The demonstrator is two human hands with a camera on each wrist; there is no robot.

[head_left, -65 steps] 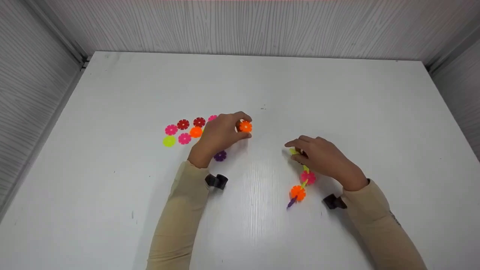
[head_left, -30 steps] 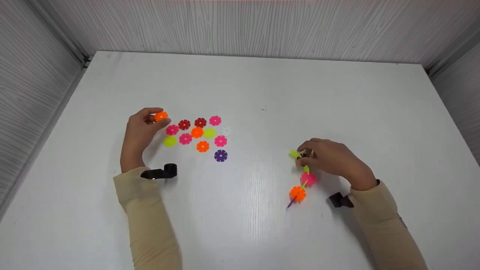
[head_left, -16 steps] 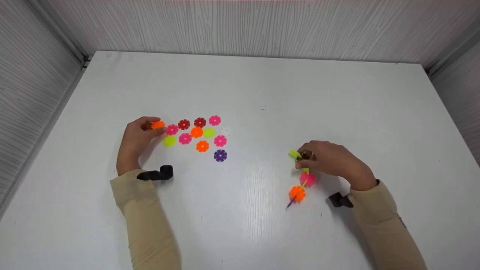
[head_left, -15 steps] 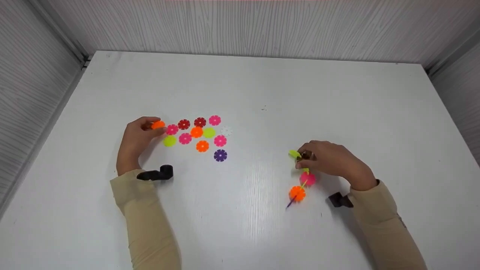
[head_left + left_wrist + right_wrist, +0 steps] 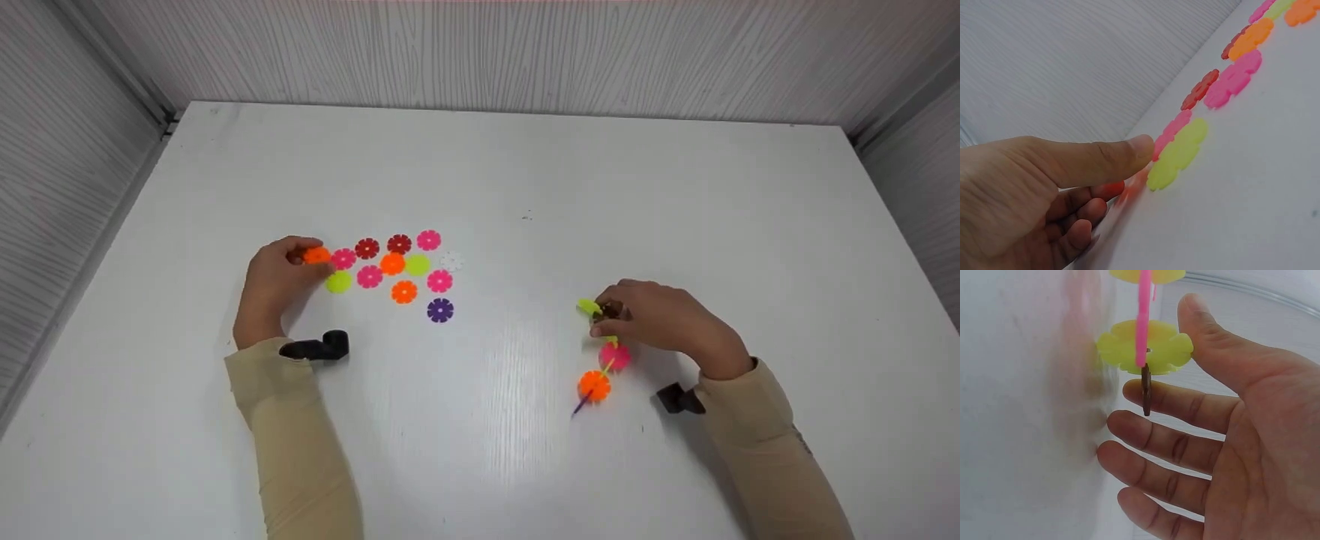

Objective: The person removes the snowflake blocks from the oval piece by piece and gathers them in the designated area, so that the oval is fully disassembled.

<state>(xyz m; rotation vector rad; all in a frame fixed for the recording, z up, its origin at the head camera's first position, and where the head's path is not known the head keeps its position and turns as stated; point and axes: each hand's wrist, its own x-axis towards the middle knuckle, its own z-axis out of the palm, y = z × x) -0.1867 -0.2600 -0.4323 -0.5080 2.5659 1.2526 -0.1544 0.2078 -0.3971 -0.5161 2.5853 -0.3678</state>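
Observation:
In the head view my left hand is low over the table at the left end of a group of flower-shaped interlocking discs. Its finger and thumb lie either side of an orange flower disc, beside a pink one and a yellow one. The left wrist view shows the thumb stretched over the disc. My right hand curls loosely around the upper part of a chain of joined discs. There a brown disc hangs from a yellow one, whose rim meets the thumb.
Several loose discs lie close together: red, orange, white and purple among them. The chain's lower end has an orange disc and a purple one. Wood-patterned panels border the white table.
My left hand has carried the orange disc leftward from the middle, then lowered it toward the table beside the pink one. The right hand has shifted slightly right along the chain, which stays in place.

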